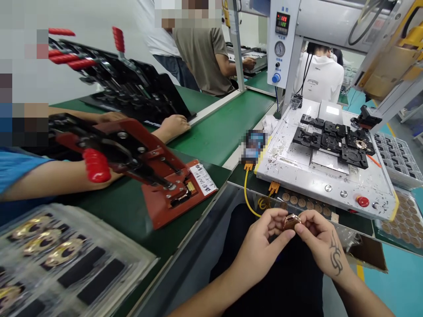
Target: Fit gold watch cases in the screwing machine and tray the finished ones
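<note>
Over my lap, both hands hold a small round part with a shiny rose-gold rim and a brown face, possibly a watch case. My left hand pinches it from the left, thumb along its lower edge. From the other side, the thumb and fingers of my right hand close on it. Fingertips cover parts of its rim. Just beyond my hands, a clear tray carries a row of brown discs. Black fixtures sit on the white machine bed, one with a gold ring in it.
A red toggle-clamp fixture stands left on the green bench, near a co-worker's arm. A tray of gold parts lies lower left. A yellow cable hangs at the bench edge. The machine has a red button.
</note>
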{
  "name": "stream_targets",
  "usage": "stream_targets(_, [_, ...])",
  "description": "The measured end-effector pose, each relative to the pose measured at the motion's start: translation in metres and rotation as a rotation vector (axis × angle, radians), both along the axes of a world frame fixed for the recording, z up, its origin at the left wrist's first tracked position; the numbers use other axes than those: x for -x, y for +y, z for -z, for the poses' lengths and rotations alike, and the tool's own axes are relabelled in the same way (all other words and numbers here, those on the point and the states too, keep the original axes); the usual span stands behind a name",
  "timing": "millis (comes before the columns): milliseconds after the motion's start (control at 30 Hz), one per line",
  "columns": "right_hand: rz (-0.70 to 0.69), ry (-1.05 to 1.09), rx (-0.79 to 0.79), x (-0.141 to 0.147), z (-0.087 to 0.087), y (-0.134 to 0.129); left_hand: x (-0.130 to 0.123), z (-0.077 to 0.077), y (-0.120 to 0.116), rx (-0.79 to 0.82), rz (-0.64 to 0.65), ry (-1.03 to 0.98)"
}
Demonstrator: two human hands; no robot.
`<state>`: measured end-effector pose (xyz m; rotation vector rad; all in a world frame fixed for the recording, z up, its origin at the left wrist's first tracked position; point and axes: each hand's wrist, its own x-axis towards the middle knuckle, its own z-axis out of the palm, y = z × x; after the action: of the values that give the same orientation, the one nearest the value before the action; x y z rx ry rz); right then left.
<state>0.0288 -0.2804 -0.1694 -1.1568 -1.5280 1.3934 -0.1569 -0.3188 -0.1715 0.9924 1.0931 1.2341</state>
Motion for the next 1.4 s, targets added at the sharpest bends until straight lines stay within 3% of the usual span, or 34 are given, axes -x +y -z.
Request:
stream_targets(133, [0.001, 0.101, 0.113, 0.011, 0.005, -0.001, 0.003, -0.002, -0.003, -0.047, -0.024, 0.157])
stream_targets(333, [-0.082, 0.038, 0.014, 0.016, -0.001, 0.001, 0.014, -0.012, -0.005, -0.067, -0.048, 0.263])
stream_targets(433, [-0.265, -0.071, -0.229, 0.016, -0.007, 0.011, 0.021, -0.015, -0.006, -0.074, -0.078, 0.283])
stream_targets(567, [-0.537, -0.236, -0.687, 0.026, -0.015, 0.03, 0.034, -0.025, -0.014, -0.083, -0.148, 0.337])
stream_targets(667, [-0.586, -0.263, -0.969, 0.043, -0.019, 0.042, 0.053, -0.045, -0.026, -0.125, -0.154, 0.456])
stream_targets(733, [-0.575, -0.23, -1.057, 0.058, -0.023, 0.048, 0.072, -0.068, -0.033, -0.215, -0.198, 0.583])
stream_targets(800, [-0.534, -0.187, -1.043, 0.072, -0.028, 0.052, 0.098, -0.095, -0.035, -0.398, -0.372, 0.712])
stream_targets(900, [-0.464, -0.134, -0.925, 0.087, -0.032, 0.056, 0.146, -0.127, -0.025, -0.812, -0.644, 0.888])
stream_targets(933, [-0.448, -0.115, -0.884, 0.09, -0.032, 0.056, 0.162, -0.132, -0.018, -0.923, -0.645, 0.972])
stream_targets(1000, [-0.431, -0.083, -0.814, 0.092, -0.029, 0.057, 0.188, -0.135, -0.004, -1.004, -0.521, 1.192])
stream_targets(1067, [-0.418, -0.061, -0.768, 0.094, -0.026, 0.057, 0.204, -0.134, 0.008, -1.004, -0.371, 1.348])
stream_targets(1133, [-0.393, -0.047, -0.756, 0.099, -0.024, 0.06, 0.211, -0.138, 0.018, -0.998, -0.345, 1.349])
stream_targets(1233, [-0.406, -0.023, -0.774, 0.122, -0.024, 0.072, 0.219, -0.166, 0.034, -0.926, -0.554, 1.101])
stream_targets(1333, [-0.495, -0.036, -0.73, 0.16, -0.021, 0.089, 0.243, -0.197, 0.047, -0.733, -0.757, 0.849])
stream_targets(1400, [-0.533, -0.051, -0.682, 0.183, -0.014, 0.098, 0.265, -0.2, 0.045, -0.554, -0.847, 0.844])
